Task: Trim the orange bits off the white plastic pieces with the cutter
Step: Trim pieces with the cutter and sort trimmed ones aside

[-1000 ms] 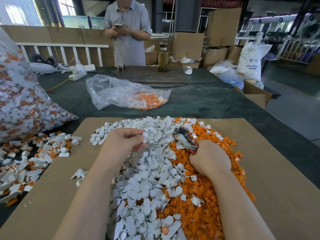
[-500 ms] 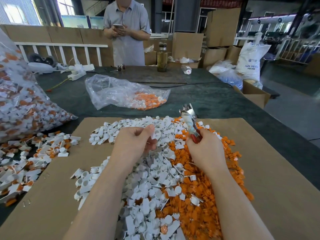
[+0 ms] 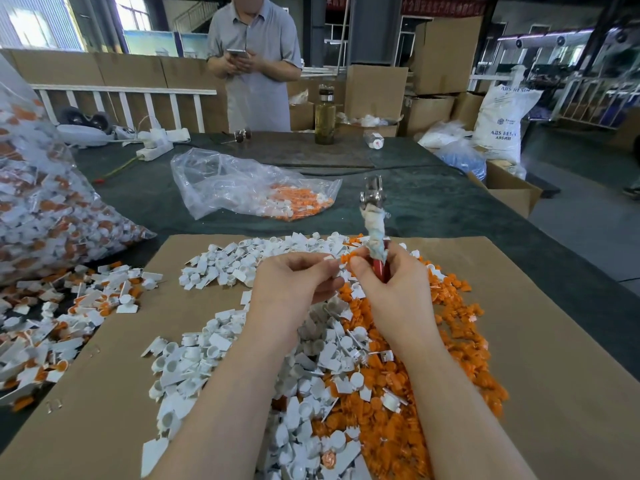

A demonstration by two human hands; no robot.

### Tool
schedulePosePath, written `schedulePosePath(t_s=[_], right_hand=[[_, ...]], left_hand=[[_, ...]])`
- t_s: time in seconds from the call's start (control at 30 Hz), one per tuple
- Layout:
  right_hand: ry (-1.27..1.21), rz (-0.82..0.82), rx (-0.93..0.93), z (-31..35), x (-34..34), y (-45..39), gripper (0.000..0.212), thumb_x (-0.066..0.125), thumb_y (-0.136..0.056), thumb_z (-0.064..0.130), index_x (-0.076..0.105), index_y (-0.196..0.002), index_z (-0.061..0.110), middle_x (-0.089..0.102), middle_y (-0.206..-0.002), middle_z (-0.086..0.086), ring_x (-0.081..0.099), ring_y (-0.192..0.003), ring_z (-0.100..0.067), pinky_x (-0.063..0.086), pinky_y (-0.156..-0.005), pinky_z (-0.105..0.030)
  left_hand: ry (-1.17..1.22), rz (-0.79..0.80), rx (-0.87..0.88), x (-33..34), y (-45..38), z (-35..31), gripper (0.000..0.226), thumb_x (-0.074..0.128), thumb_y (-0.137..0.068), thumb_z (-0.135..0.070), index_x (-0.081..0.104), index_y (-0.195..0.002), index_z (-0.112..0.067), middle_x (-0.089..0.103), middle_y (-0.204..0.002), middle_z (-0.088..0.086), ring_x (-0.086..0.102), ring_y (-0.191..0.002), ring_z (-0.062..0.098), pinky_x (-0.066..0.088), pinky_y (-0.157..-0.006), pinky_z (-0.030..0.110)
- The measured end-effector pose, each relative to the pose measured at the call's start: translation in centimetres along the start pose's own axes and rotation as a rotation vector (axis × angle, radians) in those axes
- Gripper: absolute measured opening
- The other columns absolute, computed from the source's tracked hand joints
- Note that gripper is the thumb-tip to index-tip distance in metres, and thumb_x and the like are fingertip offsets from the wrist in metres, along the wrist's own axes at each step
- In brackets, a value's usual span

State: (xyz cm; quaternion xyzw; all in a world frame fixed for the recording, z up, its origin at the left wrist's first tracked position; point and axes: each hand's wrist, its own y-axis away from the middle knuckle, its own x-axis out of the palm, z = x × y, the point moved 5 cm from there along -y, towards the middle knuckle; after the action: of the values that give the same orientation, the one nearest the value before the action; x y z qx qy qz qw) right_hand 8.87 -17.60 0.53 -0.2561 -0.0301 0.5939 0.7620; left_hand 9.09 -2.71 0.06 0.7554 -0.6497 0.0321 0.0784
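Observation:
My left hand pinches a small white plastic piece between thumb and fingers, just left of my right hand. The cutter stands upright in the grip of my right hand, by its red handles; cloth is wrapped round its shaft and the metal jaws point up. An orange bit shows between the two hands. Under my arms, on brown cardboard, lie a heap of white pieces and a heap of orange bits.
A large clear bag of untrimmed pieces lies at the left, with loose pieces spilled beside it. A smaller bag holding orange bits lies ahead. A person stands beyond the table holding a phone. Boxes stand at the right.
My right hand rose off the orange heap and turned the cutter upright. My left hand lifted with a white piece and came close to the right hand.

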Motion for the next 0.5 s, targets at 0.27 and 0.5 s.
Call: schedulePosePath(t_s=[0.27, 0.5], right_hand=[[0.224, -0.101, -0.064, -0.05, -0.02, 0.19, 0.017, 0.064, -0.091, 0.034, 0.056, -0.085, 0.02, 0.052, -0.061, 0.012, 0.053, -0.058, 0.001, 0.037, -0.047, -0.015], [0.276, -0.15, -0.071, 0.07, 0.05, 0.47, 0.02, 0.065, -0.09, 0.037, 0.05, -0.079, 0.031, 0.053, -0.063, 0.014, 0.055, -0.066, 0.007, 0.041, -0.051, -0.011]], left_hand=[[0.056, 0.008, 0.02, 0.4, 0.25, -0.15, 0.009, 0.076, -0.081, -0.001, 0.072, -0.077, -0.008, 0.075, -0.071, 0.011, 0.075, -0.066, 0.019, 0.059, -0.06, 0.022], [-0.047, -0.038, 0.144, 0.5, 0.64, -0.72, 0.006, 0.08, -0.079, -0.005, 0.076, -0.079, -0.01, 0.075, -0.071, 0.007, 0.074, -0.071, 0.024, 0.061, -0.065, 0.025]])
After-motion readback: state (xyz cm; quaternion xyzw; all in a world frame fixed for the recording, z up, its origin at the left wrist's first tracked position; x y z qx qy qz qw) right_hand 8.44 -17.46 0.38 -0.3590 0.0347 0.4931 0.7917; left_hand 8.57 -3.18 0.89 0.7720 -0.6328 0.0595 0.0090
